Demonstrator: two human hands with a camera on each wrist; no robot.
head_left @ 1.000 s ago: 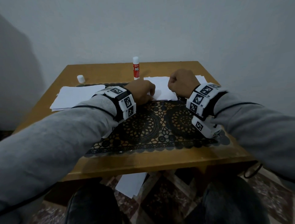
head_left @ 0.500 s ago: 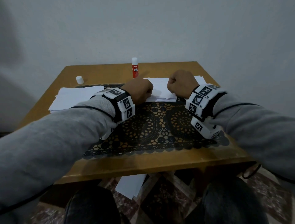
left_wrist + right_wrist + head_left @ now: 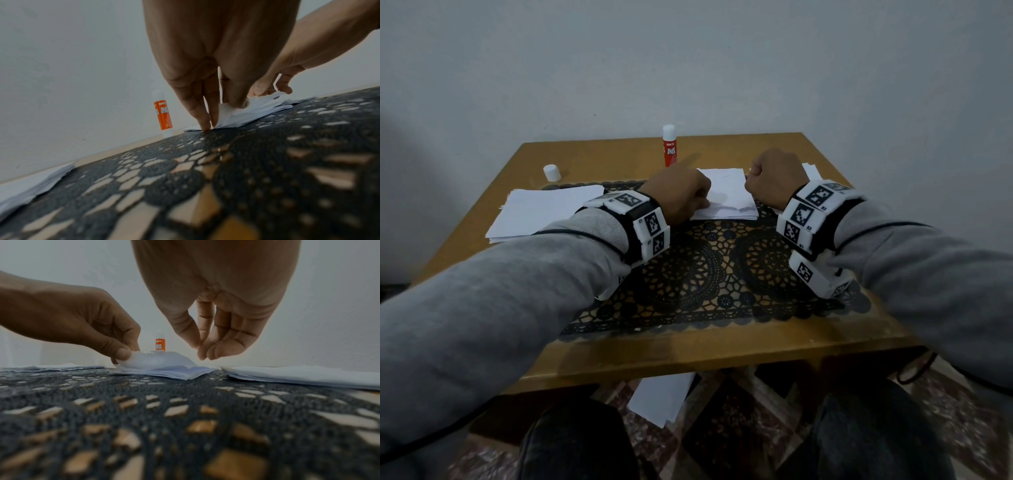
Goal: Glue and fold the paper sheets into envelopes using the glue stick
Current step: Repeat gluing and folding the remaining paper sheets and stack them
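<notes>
the left hand [image 3: 68, 316] is pinching up the near-left corner of the top white paper sheet [image 3: 726, 195] on a small stack lying on the black lace mat [image 3: 709, 270]. the right hand [image 3: 216, 308] is hovering just above the stack's right edge, fingers curled, grasping nothing. the uncapped red glue stick [image 3: 669, 147] is standing upright behind the stack, near the wooden table's [image 3: 688, 346] far edge.

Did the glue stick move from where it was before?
No. The glue stick still stands upright by the table's back edge, with the same gap from the white cap.
</notes>
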